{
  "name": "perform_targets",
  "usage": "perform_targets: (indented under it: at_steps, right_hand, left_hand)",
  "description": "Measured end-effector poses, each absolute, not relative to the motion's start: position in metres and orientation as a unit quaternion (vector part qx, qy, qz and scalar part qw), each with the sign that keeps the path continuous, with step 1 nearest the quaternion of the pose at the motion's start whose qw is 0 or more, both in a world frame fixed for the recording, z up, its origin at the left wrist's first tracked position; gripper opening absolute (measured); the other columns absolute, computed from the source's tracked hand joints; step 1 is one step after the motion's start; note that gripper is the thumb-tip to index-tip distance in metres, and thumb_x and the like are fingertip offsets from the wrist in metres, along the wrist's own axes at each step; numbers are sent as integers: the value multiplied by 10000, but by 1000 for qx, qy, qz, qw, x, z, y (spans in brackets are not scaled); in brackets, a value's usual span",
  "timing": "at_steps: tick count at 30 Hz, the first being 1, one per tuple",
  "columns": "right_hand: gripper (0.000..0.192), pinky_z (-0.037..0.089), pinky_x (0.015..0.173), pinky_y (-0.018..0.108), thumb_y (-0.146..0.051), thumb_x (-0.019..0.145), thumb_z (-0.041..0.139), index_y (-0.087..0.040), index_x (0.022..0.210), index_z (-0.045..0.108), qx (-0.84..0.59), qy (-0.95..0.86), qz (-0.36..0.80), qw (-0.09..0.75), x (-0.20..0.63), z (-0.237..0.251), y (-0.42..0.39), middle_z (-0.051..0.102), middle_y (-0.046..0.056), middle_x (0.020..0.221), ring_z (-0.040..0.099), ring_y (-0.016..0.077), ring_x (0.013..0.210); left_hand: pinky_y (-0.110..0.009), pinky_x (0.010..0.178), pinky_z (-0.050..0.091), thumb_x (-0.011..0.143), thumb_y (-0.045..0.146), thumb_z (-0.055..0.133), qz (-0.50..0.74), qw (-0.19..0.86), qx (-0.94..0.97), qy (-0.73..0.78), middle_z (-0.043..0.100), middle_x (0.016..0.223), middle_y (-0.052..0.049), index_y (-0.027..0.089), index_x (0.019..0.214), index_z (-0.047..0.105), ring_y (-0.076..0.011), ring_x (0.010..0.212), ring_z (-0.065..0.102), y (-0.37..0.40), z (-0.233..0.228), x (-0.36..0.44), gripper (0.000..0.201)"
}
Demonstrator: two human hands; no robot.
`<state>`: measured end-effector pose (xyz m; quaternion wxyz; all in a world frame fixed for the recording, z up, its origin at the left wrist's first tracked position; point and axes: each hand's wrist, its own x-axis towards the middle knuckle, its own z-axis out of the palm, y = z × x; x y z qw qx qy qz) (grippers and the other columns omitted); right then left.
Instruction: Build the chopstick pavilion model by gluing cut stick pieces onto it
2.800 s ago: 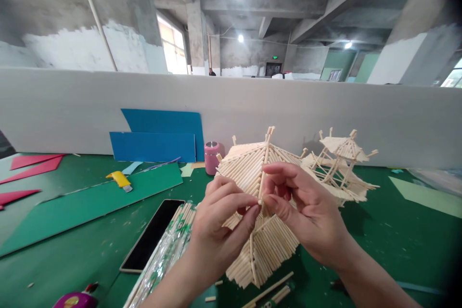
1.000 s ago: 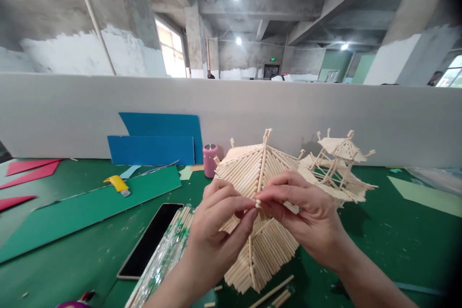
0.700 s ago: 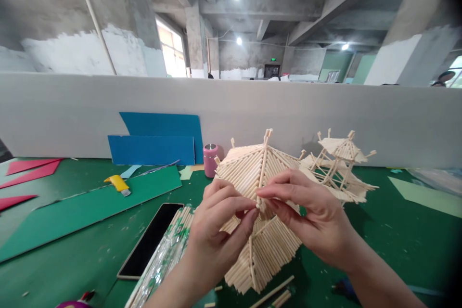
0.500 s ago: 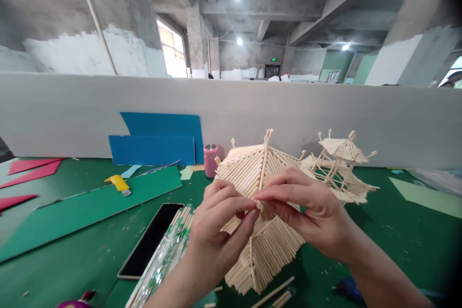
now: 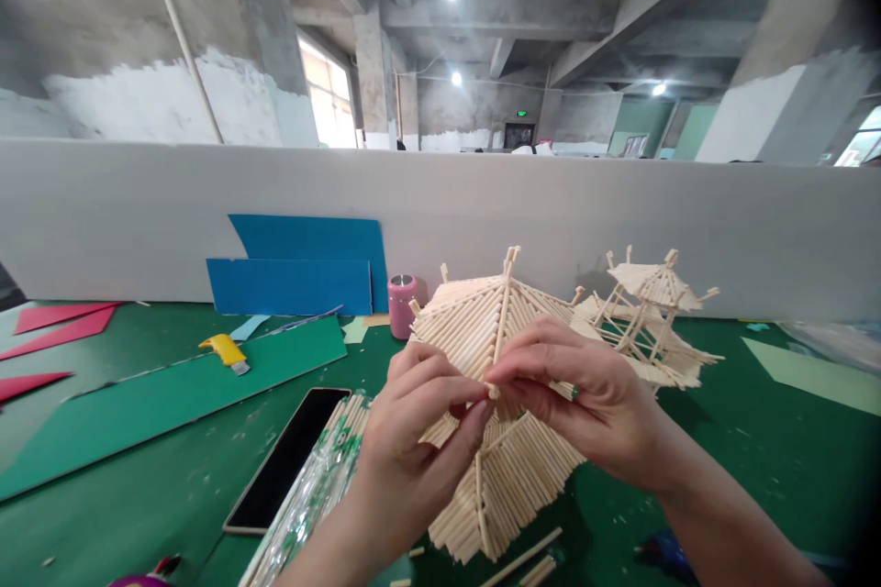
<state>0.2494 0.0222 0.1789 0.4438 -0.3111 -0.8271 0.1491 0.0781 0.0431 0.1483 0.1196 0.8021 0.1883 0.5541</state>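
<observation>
In the head view a model pavilion [image 5: 458, 321] made of pale wooden sticks stands on the table in front of me, its roof faces laid with rows of sticks. My left hand [image 5: 433, 426] and my right hand [image 5: 578, 394] meet over the near corner of its upper roof. Thumb and fingers of both are pinched on a short wooden stick piece [image 5: 494, 392] at the end of the roof ridge. Most of that piece is hidden by the fingertips. Below them spreads the lower roof [image 5: 529, 468].
A smaller stick pavilion [image 5: 657, 321] stands behind on the right. Left of my hands lie bagged sticks [image 5: 317, 477], a phone [image 5: 285, 459], a green board [image 5: 172, 404] and a yellow utility knife [image 5: 226, 350]. A pink container [image 5: 403, 307] stands by the white partition [image 5: 124, 220].
My right hand has shifted very slightly at the roof corner. The left hand stays in place, and both keep their pinch.
</observation>
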Motion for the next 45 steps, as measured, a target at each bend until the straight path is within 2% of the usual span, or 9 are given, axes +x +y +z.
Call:
perform_targets:
  at_steps: [10,23,45]
  right_hand:
    - [101,410,735,234,-170,841,518,-181,875,612,-330,-840,160,401,249,186,21,599,-8,811,523,98,802]
    - [120,401,648,216,-194,865,471,-195,825,584,-357,-823,197,395,246,189,17,557,-31,733,506,80,708]
    - [119,401,666,227,-200,863,482,-194,852,600,-362,-825,189,391,246,188,17,566,-26,743,512,87,726]
  left_hand:
    - [-332,614,395,684,6,594,555,124,802,185,569,653,-18,161,783,577,-141,649,454,44,146,78,185]
    - [-336,614,394,688,4,589,555,128,802,179,559,652,-19,162,792,577,-145,659,449,44,146,78,190]
    - [-330,608,393,685,3,591,551,122,805,182,563,655,-22,154,767,569,-143,661,441,44,145,78,173]
